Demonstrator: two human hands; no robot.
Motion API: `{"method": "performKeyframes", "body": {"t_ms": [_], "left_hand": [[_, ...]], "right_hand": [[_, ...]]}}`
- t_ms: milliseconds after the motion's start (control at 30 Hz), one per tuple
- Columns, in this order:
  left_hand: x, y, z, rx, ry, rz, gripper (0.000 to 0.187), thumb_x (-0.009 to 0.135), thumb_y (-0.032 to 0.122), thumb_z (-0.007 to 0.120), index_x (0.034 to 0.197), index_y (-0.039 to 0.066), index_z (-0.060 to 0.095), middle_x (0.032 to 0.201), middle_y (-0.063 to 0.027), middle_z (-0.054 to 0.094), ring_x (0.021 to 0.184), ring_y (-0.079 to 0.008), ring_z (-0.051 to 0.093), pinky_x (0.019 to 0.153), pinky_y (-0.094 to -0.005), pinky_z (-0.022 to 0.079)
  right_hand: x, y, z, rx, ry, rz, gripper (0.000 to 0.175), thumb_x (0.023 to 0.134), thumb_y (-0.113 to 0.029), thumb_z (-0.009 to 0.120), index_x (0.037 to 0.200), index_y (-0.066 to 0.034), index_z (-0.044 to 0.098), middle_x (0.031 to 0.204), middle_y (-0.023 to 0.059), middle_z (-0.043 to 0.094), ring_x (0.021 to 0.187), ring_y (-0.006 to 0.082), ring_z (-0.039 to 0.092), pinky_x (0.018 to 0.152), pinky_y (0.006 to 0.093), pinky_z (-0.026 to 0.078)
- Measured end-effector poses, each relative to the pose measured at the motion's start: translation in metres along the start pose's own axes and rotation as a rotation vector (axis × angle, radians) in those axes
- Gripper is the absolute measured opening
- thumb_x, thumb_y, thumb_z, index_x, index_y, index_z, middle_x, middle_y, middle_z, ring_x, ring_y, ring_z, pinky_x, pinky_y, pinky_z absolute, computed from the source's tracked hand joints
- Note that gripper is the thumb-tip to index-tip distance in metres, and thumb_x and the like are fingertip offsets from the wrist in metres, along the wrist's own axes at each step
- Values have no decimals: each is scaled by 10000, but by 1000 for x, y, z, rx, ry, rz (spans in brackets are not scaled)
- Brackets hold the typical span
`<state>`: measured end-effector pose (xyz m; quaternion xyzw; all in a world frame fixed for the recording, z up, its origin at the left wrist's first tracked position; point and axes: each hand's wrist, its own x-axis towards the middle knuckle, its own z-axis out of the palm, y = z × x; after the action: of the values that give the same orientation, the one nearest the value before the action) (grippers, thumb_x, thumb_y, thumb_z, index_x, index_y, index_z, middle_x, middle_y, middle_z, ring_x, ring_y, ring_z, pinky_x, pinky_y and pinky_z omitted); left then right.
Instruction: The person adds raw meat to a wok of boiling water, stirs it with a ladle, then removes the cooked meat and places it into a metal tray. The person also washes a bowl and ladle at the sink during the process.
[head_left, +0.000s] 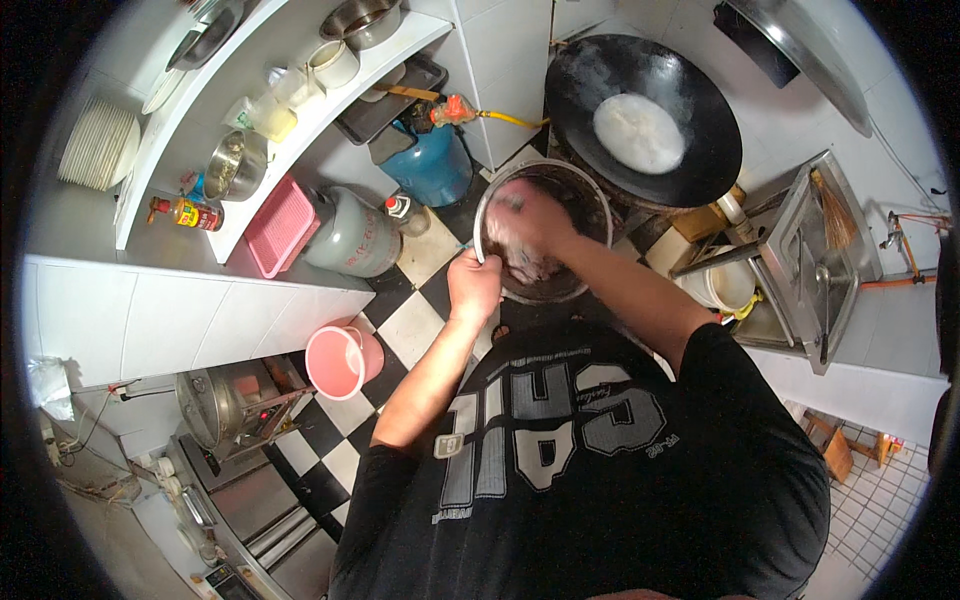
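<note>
A large round pot (607, 201) with a pale rim is in front of my body. Gripping its near left rim is my left hand (475, 283), thumb over the edge. My right hand (534, 216) reaches down inside the pot and is blurred by motion; whether its fingers hold anything cannot be made out. Dark wet contents (529, 268), some pinkish-grey pieces among them, lie at the bottom, partly hidden by my right hand and forearm. Just beyond the pot sits a big black wok (709, 135) with white foamy liquid (637, 133) in it.
Gas cylinders, one blue (431, 169) and one grey (352, 232), stand left, near a capped bottle (409, 215). A pink bucket (344, 363) is on the checkered floor. Shelves (390, 37) hold bowls and plates. At right are a metal sink unit (814, 262) and white bucket (727, 279).
</note>
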<state>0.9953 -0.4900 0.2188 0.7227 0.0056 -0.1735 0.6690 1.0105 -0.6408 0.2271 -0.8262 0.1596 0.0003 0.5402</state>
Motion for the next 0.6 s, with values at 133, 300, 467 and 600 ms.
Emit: {"method": "performKeyframes", "body": {"t_ms": [133, 300, 467, 600], "left_hand": [[7, 12, -10, -57, 10, -58, 136, 852, 21, 529, 809, 6, 658, 678, -5, 619, 524, -85, 528, 476, -272, 437], [13, 14, -20, -62, 3, -55, 111, 832, 5, 552, 811, -3, 661, 673, 15, 605, 592, -60, 502, 543, -240, 411], [-1, 16, -8, -28, -16, -18, 107, 834, 12, 546, 782, 12, 639, 609, 36, 534, 547, -53, 452, 500, -250, 374], [-3, 22, -10, -62, -33, -104, 103, 835, 26, 545, 795, 10, 638, 605, 18, 547, 550, -60, 477, 500, -263, 393]], "right_hand": [[-24, -12, 7, -176, -238, -314, 323, 811, -263, 623, 1094, -109, 593, 970, 173, 665, 879, 356, 649, 795, 456, 520], [-40, 1, -29, -850, -328, -360, 496, 766, -291, 695, 1225, -161, 560, 1126, 103, 616, 1085, 292, 597, 850, 410, 501], [-3, 17, -43, -873, -152, -83, 458, 801, -157, 617, 1253, -141, 544, 1158, 174, 617, 1070, 318, 608, 843, 441, 493], [-8, 10, -39, -316, 12, -131, 562, 829, -67, 515, 1385, -98, 443, 1219, 239, 584, 1046, 368, 613, 867, 419, 490]]}}
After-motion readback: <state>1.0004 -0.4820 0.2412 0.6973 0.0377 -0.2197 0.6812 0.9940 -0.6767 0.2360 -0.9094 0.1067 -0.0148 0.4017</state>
